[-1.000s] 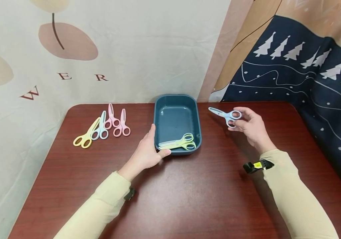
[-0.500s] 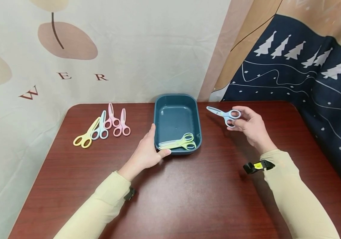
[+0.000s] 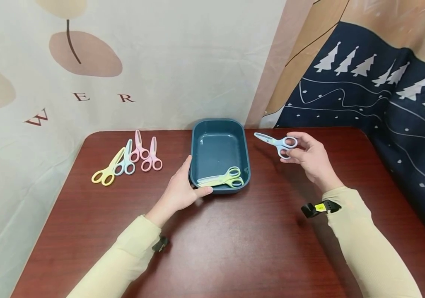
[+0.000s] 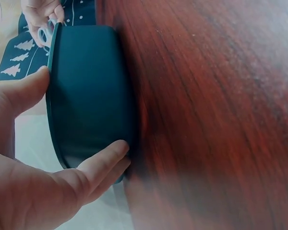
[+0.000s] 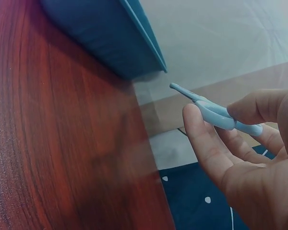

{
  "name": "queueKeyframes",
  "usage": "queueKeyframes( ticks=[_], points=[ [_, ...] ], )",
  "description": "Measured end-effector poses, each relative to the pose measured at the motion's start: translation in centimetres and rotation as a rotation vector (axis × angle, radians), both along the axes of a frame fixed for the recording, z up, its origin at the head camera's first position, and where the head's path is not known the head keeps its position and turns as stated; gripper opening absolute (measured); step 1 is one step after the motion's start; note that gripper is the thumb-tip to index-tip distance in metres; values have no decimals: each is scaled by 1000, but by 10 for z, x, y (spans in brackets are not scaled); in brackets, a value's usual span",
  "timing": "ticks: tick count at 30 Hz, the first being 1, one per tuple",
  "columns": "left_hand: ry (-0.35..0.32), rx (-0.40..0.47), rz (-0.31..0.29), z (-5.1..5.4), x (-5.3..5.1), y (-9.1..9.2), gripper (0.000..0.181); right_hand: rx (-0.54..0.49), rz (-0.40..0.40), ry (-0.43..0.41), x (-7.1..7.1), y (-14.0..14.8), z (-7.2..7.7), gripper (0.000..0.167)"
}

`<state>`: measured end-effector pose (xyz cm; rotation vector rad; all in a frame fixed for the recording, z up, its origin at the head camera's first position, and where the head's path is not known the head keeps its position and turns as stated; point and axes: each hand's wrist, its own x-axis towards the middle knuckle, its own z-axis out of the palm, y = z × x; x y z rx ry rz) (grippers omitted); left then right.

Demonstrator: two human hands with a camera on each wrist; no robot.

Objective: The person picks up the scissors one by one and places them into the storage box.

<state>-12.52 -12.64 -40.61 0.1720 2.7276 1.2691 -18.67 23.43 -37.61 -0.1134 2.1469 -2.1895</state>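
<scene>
You pinch pale-blue plastic scissors point(image 3: 278, 143) in your right hand point(image 3: 310, 159), raised just right of the dark-teal rectangular plastic tray point(image 3: 220, 152).
Your left hand point(image 3: 180, 191), spread wide, touches the tray's near-left corner; lime-and-white plastic scissors point(image 3: 226, 179) lie inside.

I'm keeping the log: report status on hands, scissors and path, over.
Left hand holding tray's near left corner. Right hand pinching blue scissors, raised beside tray. Nothing seen between scissors and tray.
</scene>
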Motion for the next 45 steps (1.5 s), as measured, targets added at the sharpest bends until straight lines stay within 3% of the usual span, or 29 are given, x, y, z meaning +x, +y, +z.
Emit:
queueKeyframes(
  ticks=[7, 17, 45],
  points=[
    [-37, 147, 41, -3, 2, -2, 117, 12, 11, -7, 2, -2, 2, 42],
    [-48, 244, 60, -11, 2, -3, 114, 39, 28, -13, 4, -8, 5, 42],
    [-44, 256, 95, -9, 2, -1, 113, 68, 86, -22, 6, -29, 16, 41]
  ],
)
